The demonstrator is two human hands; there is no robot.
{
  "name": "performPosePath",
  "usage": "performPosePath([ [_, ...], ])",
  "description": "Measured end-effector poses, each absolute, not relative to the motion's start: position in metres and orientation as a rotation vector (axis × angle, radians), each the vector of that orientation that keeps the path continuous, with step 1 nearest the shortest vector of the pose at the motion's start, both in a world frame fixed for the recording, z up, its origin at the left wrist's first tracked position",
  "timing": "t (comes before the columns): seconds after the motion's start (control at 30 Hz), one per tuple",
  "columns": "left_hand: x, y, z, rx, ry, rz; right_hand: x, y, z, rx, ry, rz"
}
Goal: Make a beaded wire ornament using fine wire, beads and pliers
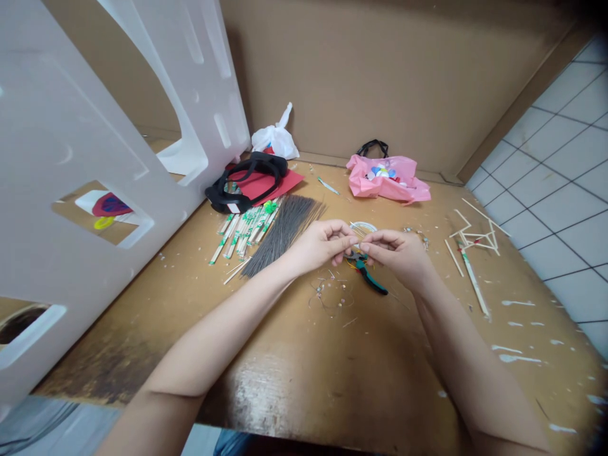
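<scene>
My left hand (331,242) and my right hand (390,251) meet over the middle of the wooden table. The fingertips of both are pinched close together; whatever is between them is too small to make out. Just under them lie teal-handled pliers (372,278), their jaws partly hidden by my fingers. Nearer to me rests a loose ring of thin wire with small beads (342,287). Beyond my left wrist spreads a bundle of dark thin wires (285,231). A second beaded wire piece (422,237) sits past my right hand.
Wrapped chopsticks (247,228), a black headband-like item (273,166) and red paper (292,182) lie back left. A white bag (276,140) and pink bag (396,178) stand behind. A stick frame (479,240) is at right. A white plastic panel (114,126) borders the left.
</scene>
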State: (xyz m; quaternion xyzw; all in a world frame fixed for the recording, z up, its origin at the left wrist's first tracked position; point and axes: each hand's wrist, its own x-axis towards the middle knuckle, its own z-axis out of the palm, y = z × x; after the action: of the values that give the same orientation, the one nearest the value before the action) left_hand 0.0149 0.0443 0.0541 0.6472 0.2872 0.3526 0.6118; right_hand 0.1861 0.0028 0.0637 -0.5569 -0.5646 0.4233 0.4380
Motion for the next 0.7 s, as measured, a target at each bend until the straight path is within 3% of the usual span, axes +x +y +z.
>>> performPosePath([
  [0.43,0.017,0.045,0.051,1.535,0.822,0.815,0.194,0.001,0.057,-1.332,-1.469,1.134],
  [0.53,0.013,0.047,0.055,1.511,0.786,0.829,0.217,-0.001,0.048,-1.465,-1.620,0.907],
  [0.7,0.008,0.048,0.060,1.513,0.758,0.797,0.243,-0.007,0.006,-1.846,-2.264,0.203],
])
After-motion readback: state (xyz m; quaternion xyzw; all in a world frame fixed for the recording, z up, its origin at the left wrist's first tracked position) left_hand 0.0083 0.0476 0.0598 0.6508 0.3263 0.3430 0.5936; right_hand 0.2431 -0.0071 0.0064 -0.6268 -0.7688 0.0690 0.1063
